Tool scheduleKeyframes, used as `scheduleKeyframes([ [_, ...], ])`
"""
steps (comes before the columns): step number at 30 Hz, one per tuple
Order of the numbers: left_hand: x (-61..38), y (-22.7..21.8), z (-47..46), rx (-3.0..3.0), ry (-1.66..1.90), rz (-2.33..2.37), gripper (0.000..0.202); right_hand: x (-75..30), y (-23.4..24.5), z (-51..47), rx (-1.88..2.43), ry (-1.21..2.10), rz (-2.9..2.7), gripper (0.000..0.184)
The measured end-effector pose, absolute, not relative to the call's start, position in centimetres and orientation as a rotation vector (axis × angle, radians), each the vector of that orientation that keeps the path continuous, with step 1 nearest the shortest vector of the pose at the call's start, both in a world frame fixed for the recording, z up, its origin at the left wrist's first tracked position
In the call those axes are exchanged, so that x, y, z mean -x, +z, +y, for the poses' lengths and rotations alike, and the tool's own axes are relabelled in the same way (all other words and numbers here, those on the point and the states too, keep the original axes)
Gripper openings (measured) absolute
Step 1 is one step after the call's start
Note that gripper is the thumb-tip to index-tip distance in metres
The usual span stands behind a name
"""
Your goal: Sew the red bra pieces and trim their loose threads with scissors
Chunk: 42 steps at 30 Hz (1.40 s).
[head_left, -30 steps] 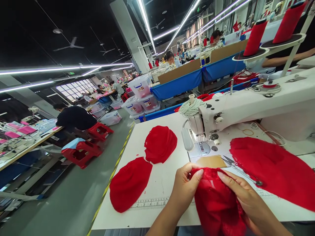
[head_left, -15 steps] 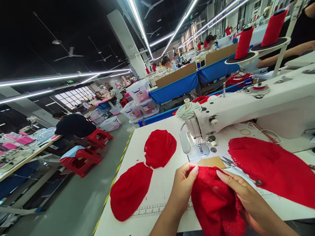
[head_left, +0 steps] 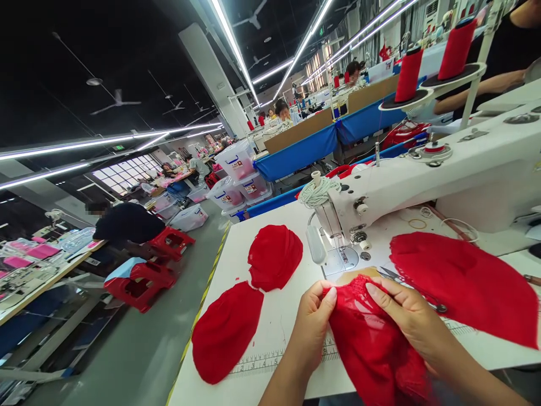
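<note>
Between my hands hangs a piece of red fabric [head_left: 372,338] with a lacy edge, over the front of the white sewing table [head_left: 296,344]. My left hand [head_left: 316,316] pinches its upper left corner between thumb and fingers. Closed on the upper right edge is my right hand [head_left: 403,310], its thumb on top. Just beyond stands a white sewing machine [head_left: 406,186], its needle area [head_left: 344,254] free of the fabric. Scissors [head_left: 393,274] lie partly hidden behind my right hand. Two joined red cup-shaped pieces [head_left: 228,332] rest to the left.
More red fabric [head_left: 460,287] lies right of the machine head. Red thread cones [head_left: 409,76] stand on a holder above. A ruler strip [head_left: 253,363] runs along the table's front. Red stools [head_left: 139,282], plastic bins [head_left: 236,160] and co-workers are farther off.
My right hand has shifted slightly left and up along the fabric's edge, and more lacy trim shows on top. The fabric hangs differently. The camera view has moved slightly.
</note>
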State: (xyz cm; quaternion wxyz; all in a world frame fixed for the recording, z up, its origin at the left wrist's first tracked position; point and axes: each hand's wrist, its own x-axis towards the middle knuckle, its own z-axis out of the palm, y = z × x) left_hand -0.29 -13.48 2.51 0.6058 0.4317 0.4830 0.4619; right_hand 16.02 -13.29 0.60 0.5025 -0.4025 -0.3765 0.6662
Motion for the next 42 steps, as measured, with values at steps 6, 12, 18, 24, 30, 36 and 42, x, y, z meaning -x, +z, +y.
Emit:
scheduleKeyframes([
  [6,0.2,3.1,-13.8,-0.946,1.017,1.094,0.040,-16.0,1.2,-13.4,1.037,1.582,-0.942,0.043],
  [12,0.1,3.1,-13.6,-0.977,1.037,1.132,0.037,-16.0,1.2,-13.3,0.978,1.629,-0.965,0.035],
  [18,0.7,2.5,-12.8,-0.892,1.118,1.166,0.037,-16.5,0.0,-12.6,0.861,1.721,-0.951,0.028],
  [24,2.1,2.4,-12.6,-0.976,0.953,1.182,0.040,-16.8,-0.3,-12.3,0.997,1.680,-0.697,0.037],
  [30,3.2,1.3,-12.4,-1.354,1.073,1.486,0.018,-16.9,-1.3,-12.0,1.129,1.370,-1.035,0.030],
  [36,4.1,0.1,-14.3,-1.730,1.252,1.735,0.028,-18.4,-2.0,-13.6,1.171,0.606,-1.447,0.028],
  [42,4.6,0.1,-18.8,-2.631,0.921,1.398,0.022,-19.8,-2.4,-16.8,0.664,0.183,-2.233,0.023],
])
